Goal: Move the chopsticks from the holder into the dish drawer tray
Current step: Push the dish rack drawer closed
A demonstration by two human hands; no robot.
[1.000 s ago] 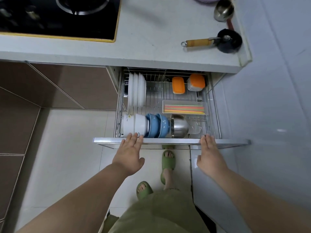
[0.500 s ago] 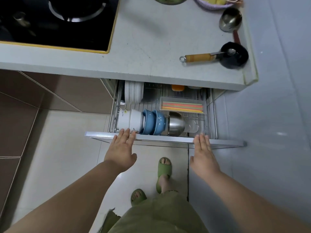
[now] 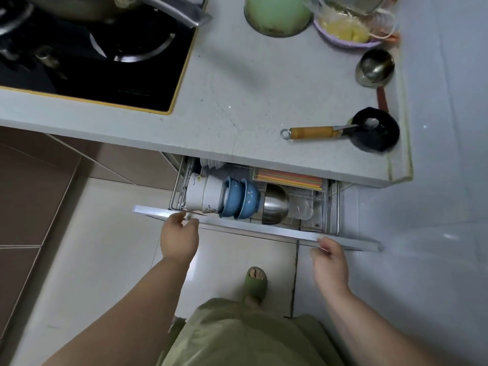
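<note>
Pushing looks like the step in hand, judging from both hands set against the drawer front (image 3: 253, 229). At eight o'clock from the drawer, the left hand (image 3: 179, 237) presses its loosely curled fingers on the rail, its grip clasping nothing. Just past it, white bowls (image 3: 204, 192), blue bowls (image 3: 241, 198) and a steel bowl (image 3: 274, 204) stand on edge in the wire rack, likely to drain. At twelve o'clock from the steel bowl, the chopsticks (image 3: 289, 178) lie flat in their clear tray (image 3: 254, 173), half under the worktop (image 3: 264, 101). At four o'clock, the right hand (image 3: 328, 262) touches the rail, its grip slack and empty.
</note>
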